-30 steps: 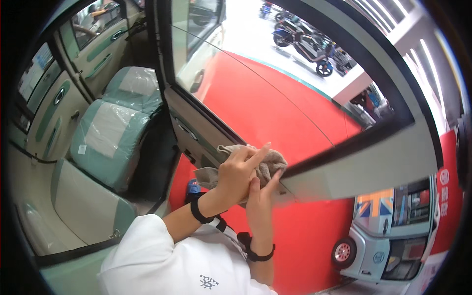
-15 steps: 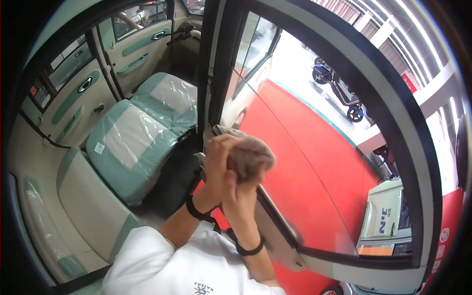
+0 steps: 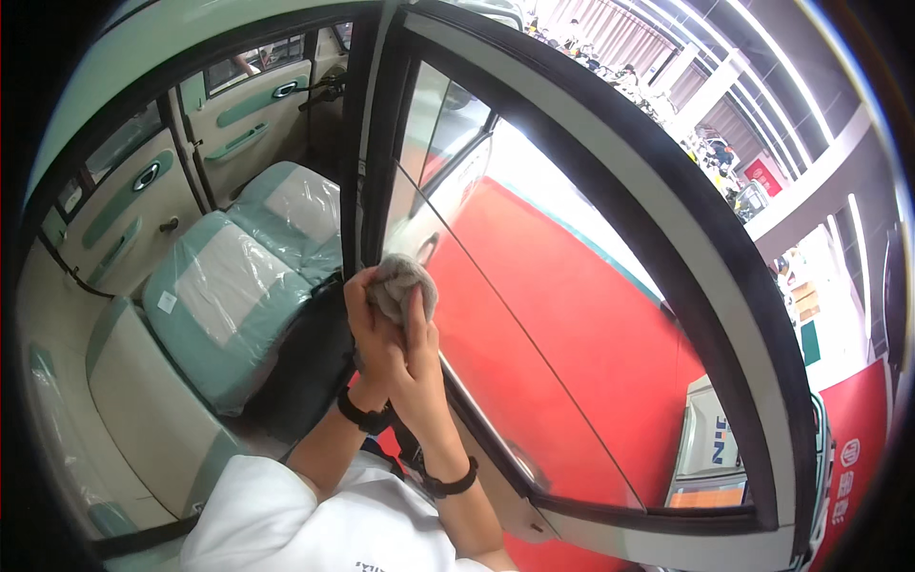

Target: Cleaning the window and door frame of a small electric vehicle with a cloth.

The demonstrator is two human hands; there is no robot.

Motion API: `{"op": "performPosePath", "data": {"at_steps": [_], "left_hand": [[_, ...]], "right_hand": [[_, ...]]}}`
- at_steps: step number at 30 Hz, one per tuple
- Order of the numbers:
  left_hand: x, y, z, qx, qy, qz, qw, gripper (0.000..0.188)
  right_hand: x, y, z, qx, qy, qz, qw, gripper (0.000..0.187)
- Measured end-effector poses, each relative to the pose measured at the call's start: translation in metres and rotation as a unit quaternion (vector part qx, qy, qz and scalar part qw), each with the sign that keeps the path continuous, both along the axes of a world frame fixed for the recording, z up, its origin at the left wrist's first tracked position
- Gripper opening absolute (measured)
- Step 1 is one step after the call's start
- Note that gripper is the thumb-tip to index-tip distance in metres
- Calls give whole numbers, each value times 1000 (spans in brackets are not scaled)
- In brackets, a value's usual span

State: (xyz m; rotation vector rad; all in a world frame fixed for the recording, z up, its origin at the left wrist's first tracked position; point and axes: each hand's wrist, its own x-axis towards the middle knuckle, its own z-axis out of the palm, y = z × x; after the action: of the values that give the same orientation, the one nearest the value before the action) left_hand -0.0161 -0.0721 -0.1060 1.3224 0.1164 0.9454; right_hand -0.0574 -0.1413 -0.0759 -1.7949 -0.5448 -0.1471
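Observation:
A bunched grey cloth (image 3: 398, 282) is squeezed between my two hands, just in front of the inner edge of the open car door (image 3: 658, 191). My left hand (image 3: 367, 319) wraps the cloth from the left side. Pressed against it from the right is my right hand (image 3: 417, 360), its fingers reaching up over the cloth. The two palms meet below the bundle, and parts of the fingers are hidden by it. Dark bands circle both wrists. Behind the cloth is the door's window glass (image 3: 543, 353), with a red floor showing through it.
On the left, the car's interior holds green and cream seats (image 3: 224, 276) under clear plastic. A beige inner door panel (image 3: 133, 200) lies beyond them. A pale vehicle (image 3: 701, 448) stands past the glass, and a red panel (image 3: 853, 448) is at the far right.
The cloth is gathered into a smaller, tighter bundle. Both hands have shifted left in the picture toward the door's inner edge, while the whole view has moved a little.

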Motion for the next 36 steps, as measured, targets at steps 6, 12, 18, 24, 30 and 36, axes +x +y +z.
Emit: {"op": "performPosePath", "data": {"at_steps": [6,12,18,24,30,36], "left_hand": [[-74,-82,12,83,-59,-2,995,72],[-158,-162,11,95,-114,-97,984,74],[-221,-197,9,205,-57,-215,953,70],[-227,-177,23,243,-28,-289,926,87],[-199,-141,31,309,-90,-320,891,95],[-147,-94,57,308,-100,-249,913,79]], "right_hand": [[-98,-81,47,-92,41,-118,988,75],[-194,-162,56,-170,7,-209,963,78],[-257,-199,68,-251,66,-270,927,81],[-260,-198,70,-208,126,-250,937,81],[-236,-166,86,-130,173,-263,940,82],[-174,-124,88,-149,38,-261,953,85]]}}
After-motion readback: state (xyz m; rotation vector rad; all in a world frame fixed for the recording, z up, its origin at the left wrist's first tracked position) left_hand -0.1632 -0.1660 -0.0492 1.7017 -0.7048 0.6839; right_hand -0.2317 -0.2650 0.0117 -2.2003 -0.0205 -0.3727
